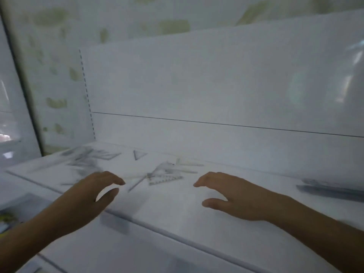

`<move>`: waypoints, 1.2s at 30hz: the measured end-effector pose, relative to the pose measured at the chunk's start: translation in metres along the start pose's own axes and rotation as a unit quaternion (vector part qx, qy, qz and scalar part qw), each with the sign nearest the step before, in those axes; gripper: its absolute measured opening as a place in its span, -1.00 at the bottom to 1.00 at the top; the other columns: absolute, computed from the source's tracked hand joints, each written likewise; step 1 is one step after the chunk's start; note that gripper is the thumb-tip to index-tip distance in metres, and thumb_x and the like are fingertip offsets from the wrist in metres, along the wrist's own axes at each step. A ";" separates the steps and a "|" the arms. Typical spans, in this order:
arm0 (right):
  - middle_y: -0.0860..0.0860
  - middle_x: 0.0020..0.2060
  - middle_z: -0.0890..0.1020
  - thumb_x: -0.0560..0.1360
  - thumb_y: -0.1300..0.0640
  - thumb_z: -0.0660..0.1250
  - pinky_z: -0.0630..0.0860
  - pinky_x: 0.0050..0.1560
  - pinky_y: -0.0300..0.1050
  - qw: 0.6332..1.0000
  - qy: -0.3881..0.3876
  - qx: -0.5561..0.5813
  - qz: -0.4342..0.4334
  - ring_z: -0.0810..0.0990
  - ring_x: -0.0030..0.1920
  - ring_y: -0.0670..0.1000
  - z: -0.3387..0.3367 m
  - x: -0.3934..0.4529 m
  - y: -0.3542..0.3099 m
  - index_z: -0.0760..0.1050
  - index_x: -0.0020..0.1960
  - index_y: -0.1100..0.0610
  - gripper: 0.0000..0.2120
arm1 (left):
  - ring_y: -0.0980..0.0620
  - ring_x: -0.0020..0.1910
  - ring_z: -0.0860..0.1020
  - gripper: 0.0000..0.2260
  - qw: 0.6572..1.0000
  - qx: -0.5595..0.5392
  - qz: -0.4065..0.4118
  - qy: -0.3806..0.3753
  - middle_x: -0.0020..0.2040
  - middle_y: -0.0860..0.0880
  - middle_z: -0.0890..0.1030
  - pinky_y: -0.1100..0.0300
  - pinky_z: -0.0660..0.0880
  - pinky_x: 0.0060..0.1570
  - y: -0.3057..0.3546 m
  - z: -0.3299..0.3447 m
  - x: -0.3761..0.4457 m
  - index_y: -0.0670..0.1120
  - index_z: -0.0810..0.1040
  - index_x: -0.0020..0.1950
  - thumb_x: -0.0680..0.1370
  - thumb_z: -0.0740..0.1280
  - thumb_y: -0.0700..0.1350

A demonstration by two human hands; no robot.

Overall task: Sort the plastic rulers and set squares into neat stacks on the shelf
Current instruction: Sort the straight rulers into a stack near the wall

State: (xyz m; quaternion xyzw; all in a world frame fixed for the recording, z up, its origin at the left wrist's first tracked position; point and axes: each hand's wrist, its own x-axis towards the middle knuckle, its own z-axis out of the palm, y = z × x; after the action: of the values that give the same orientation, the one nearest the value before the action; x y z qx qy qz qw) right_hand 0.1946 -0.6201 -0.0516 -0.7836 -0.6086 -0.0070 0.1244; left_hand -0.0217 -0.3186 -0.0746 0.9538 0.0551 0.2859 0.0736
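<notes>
The fingers of the left hand are lightly bent and lie close together, with the thumb spread away below them, and they hold nothing. The right hand mirrors this: its fingers are relaxed and side by side, the thumb held apart beneath, with nothing between them. Both hands hang above the white shelf, palms down, close to its front edge, the left one toward the left half and the right one toward the right half; whether either touches the surface cannot be told.

Between the two hands and a little farther back lies a loose pile of clear rulers and set squares, crossing one another at odd angles; one triangular piece with printed marks sits at the near side of this pile. A single small set square lies alone close to the back edge of the shelf. Toward the back left corner is a second, larger jumble of clear pieces, too blurred to count or to tell ruler from triangle. At the far right edge a dark flat stack rests on the shelf, partly under something white; what it consists of cannot be made out.

A white back panel rises behind the shelf, with a row of slots along its left edge.
</notes>
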 end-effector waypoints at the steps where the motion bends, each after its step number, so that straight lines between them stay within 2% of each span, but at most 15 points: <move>1: -0.33 0.39 0.26 0.55 -0.27 0.10 0.20 0.39 -0.25 1.000 -0.015 0.001 0.000 0.23 0.36 -0.29 0.008 0.015 -0.015 0.19 0.44 -0.23 -0.53 | 0.36 0.03 0.45 -0.81 1.000 -0.002 -0.018 0.007 0.11 0.41 0.46 0.28 0.40 0.00 -0.019 -0.011 -0.013 0.35 0.48 0.01 0.51 0.10 0.21; 3: -0.30 0.44 0.21 0.54 -0.31 0.07 0.15 0.44 -0.21 0.999 -0.040 0.000 -0.002 0.18 0.42 -0.26 0.023 0.042 -0.038 0.12 0.48 -0.21 -0.46 | 0.38 0.03 0.44 -0.85 0.998 -0.017 -0.059 0.004 0.12 0.45 0.44 0.24 0.41 0.00 -0.055 -0.028 -0.035 0.40 0.48 0.03 0.55 0.18 0.16; 6: -0.26 0.49 0.12 0.52 -0.34 0.03 0.07 0.48 -0.17 0.997 -0.071 -0.014 -0.009 0.08 0.47 -0.22 0.040 0.082 -0.059 0.05 0.51 -0.18 -0.39 | 0.47 0.06 0.39 -0.71 0.995 -0.033 -0.095 0.001 0.10 0.54 0.40 0.21 0.41 0.00 -0.096 -0.041 -0.054 0.55 0.35 0.08 0.53 0.21 0.11; 9: -0.21 0.52 0.07 0.55 -0.30 0.05 -0.01 0.48 -0.22 0.996 -0.090 -0.024 -0.007 0.03 0.50 -0.18 0.050 0.123 -0.072 0.02 0.54 -0.11 -0.37 | 0.38 0.09 0.44 -0.77 0.990 -0.058 -0.128 -0.002 0.11 0.52 0.40 0.19 0.41 0.02 -0.125 -0.046 -0.060 0.56 0.32 0.11 0.49 0.17 0.28; 12: -0.14 0.55 0.02 0.49 -0.36 0.02 -0.06 0.44 -0.26 0.995 -0.100 -0.026 -0.014 -0.01 0.52 -0.15 0.059 0.170 -0.081 -0.01 0.56 -0.06 -0.27 | 0.44 0.17 0.37 -0.69 0.986 -0.068 -0.143 -0.046 0.14 0.51 0.41 0.18 0.38 0.24 -0.154 -0.042 -0.055 0.61 0.21 0.15 0.42 0.13 0.35; 14: -0.13 0.55 -0.04 0.45 -0.40 -0.03 -0.09 0.49 -0.18 0.993 -0.112 -0.021 -0.020 -0.07 0.53 -0.14 0.066 0.203 -0.086 -0.07 0.56 -0.05 -0.20 | 0.38 0.28 0.30 -0.65 0.982 -0.063 -0.148 -0.098 0.22 0.50 0.29 0.20 0.26 0.37 -0.173 -0.039 -0.044 0.67 0.17 0.13 0.36 0.10 0.44; 16: -0.12 0.56 -0.10 0.46 -0.41 -0.04 -0.12 0.51 -0.13 0.992 -0.121 -0.018 -0.038 -0.12 0.53 -0.13 0.074 0.235 -0.092 -0.14 0.57 -0.05 -0.20 | 0.28 0.36 0.24 -0.50 0.978 -0.065 -0.148 -0.134 0.31 0.39 0.24 0.24 0.16 0.42 -0.193 -0.035 -0.025 0.55 0.25 0.14 0.23 0.04 0.59; 19: -0.11 0.55 -0.15 0.50 -0.40 -0.01 -0.18 0.48 -0.15 0.986 -0.134 -0.029 -0.091 -0.16 0.53 -0.12 0.091 0.281 -0.104 -0.20 0.56 -0.06 -0.21 | 0.32 0.35 0.20 -0.19 0.981 -0.041 -0.132 -0.139 0.33 0.35 0.21 0.34 0.07 0.39 -0.223 -0.026 0.019 0.39 0.19 0.22 0.06 -0.18 0.68; 22: -0.17 0.55 -0.13 0.53 -0.37 0.04 -0.20 0.46 -0.18 0.978 -0.152 -0.041 -0.135 -0.16 0.53 -0.13 0.097 0.315 -0.107 -0.15 0.56 -0.09 -0.26 | 0.29 0.39 0.21 -0.10 0.984 -0.016 -0.106 -0.145 0.42 0.27 0.27 0.29 0.08 0.44 -0.259 -0.012 0.077 0.23 0.29 0.38 0.19 -0.18 0.64; 25: -0.22 0.54 -0.07 0.56 -0.29 0.08 -0.23 0.43 -0.31 0.977 -0.171 -0.041 -0.118 -0.13 0.51 -0.18 0.088 0.334 -0.084 -0.04 0.56 -0.09 -0.34 | 0.23 0.43 0.21 -0.20 0.978 -0.004 -0.080 -0.190 0.46 0.18 0.28 0.33 0.05 0.41 -0.286 0.015 0.128 0.11 0.31 0.43 0.34 -0.08 0.53; 27: -0.26 0.53 -0.04 0.56 -0.27 0.10 -0.15 0.49 -0.26 0.981 -0.181 -0.022 -0.070 -0.08 0.50 -0.22 0.079 0.342 -0.064 -0.01 0.56 -0.12 -0.36 | 0.23 0.41 0.24 -0.09 0.972 -0.003 -0.060 -0.228 0.44 0.20 0.30 0.37 0.08 0.33 -0.290 0.031 0.156 0.11 0.31 0.43 0.26 -0.14 0.60; 29: -0.31 0.51 -0.03 0.50 -0.34 0.06 -0.04 0.52 -0.18 0.981 -0.193 -0.007 -0.032 -0.04 0.50 -0.26 0.078 0.347 -0.049 0.01 0.54 -0.16 -0.32 | 0.19 0.38 0.28 -0.29 0.966 -0.003 -0.041 -0.255 0.43 0.16 0.34 0.36 0.12 0.30 -0.288 0.045 0.179 0.09 0.35 0.40 0.40 0.03 0.48; 32: -0.23 0.53 0.06 0.38 -0.40 -0.22 0.10 0.51 -0.13 0.980 -0.180 -0.064 -0.051 0.09 0.50 -0.18 0.082 0.349 -0.040 0.07 0.54 -0.09 -0.20 | 0.07 0.25 0.44 -0.33 0.956 0.009 0.019 -0.293 0.28 0.05 0.50 0.22 0.28 0.29 -0.281 0.061 0.196 -0.03 0.48 0.26 0.42 0.08 0.43; 34: -0.13 0.50 0.23 0.49 -0.31 -0.34 0.37 0.38 -0.05 0.983 -0.121 -0.131 -0.044 0.30 0.45 -0.09 0.087 0.346 -0.039 0.17 0.51 -0.01 -0.26 | -0.01 0.13 0.50 -0.18 0.948 0.030 0.068 -0.309 0.16 -0.01 0.56 0.06 0.40 0.20 -0.281 0.067 0.198 -0.09 0.50 0.16 0.31 -0.03 0.54; 36: -0.09 0.49 0.26 0.62 -0.13 -0.28 0.43 0.32 -0.01 0.979 -0.105 -0.175 -0.008 0.35 0.43 -0.03 0.089 0.339 -0.043 0.18 0.51 0.01 -0.44 | -0.03 0.07 0.52 -0.28 0.945 0.046 0.090 -0.310 0.08 -0.01 0.57 0.06 0.44 0.12 -0.286 0.069 0.197 -0.09 0.49 0.12 0.37 0.02 0.48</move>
State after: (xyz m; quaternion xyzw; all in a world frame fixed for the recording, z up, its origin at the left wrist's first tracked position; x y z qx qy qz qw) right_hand 0.2286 -0.2693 -0.0743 -0.7849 -0.6138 -0.0320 -0.0791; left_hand 0.1620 -0.0157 -0.0752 0.9987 -0.0435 -0.0213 0.0174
